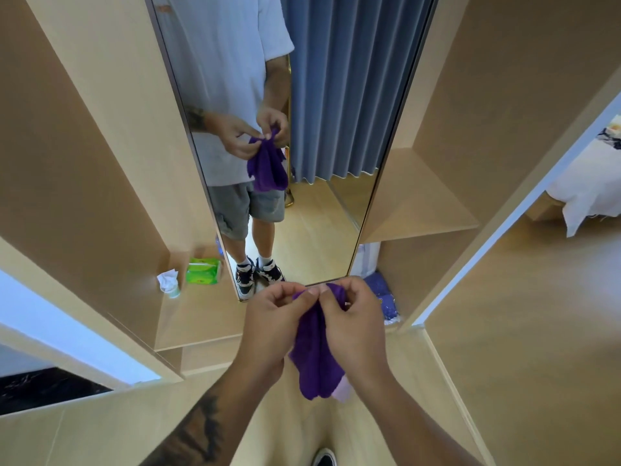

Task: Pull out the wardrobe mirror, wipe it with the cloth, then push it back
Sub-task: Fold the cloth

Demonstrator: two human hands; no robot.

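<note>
I see the wardrobe mirror (302, 95) standing pulled out edge-forward between the light wooden wardrobe panels, its narrow metal frame tapering down to a bottom edge just above my hands. Both hands are raised in front of its lower end, holding a purple cloth (316, 358) between them. My left hand (272, 327) has its grip pinched on the cloth's top edge with thumb and forefinger, and my right hand (353, 327) is clenched on the same bunched edge just beside it, the fingertips of both hands nearly touching. The rest of the cloth hangs down loose between my wrists, with a paler pink patch showing at its lower right corner. The cloth is not touching the glass. In the mirror I can see the reflection of a person in a white shirt and grey shorts holding the same cloth, with a blue-grey curtain behind. On the wardrobe shelf (201, 317) to the left of the mirror lie a green tissue pack (203, 271) and, near it, a small bottle with white crumpled tissue (169, 283) on top. To the right of the mirror's foot, a purple patterned item (383, 297) sits low in the compartment; I cannot tell what it is. A dark shoe (324, 459) shows at the bottom edge on the pale wooden floor.
</note>
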